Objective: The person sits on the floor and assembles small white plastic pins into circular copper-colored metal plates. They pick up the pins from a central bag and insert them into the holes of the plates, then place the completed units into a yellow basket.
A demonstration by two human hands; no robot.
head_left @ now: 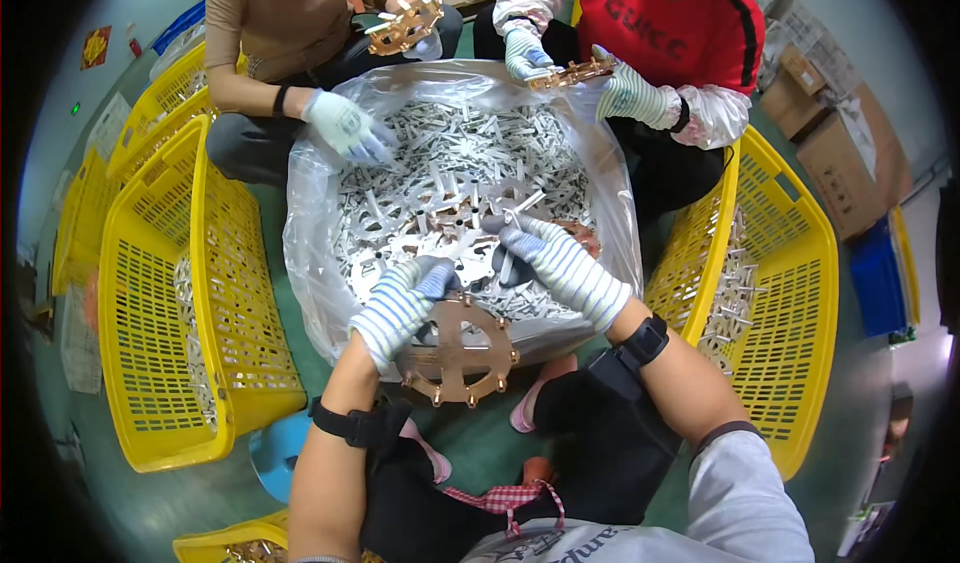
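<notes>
The left glove (pixel 395 308) and right glove (pixel 572 265) were blue-and-white striped; the round plate (pixel 457 338) was copper-coloured; the crates (pixel 245 293) were yellow.

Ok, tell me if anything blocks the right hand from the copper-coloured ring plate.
Nothing visible does. The left hand holds the ring plate by its far edge, and the right hand is off to its right. Only the loose silver pieces in the clear plastic liner show beneath the gap.
</notes>
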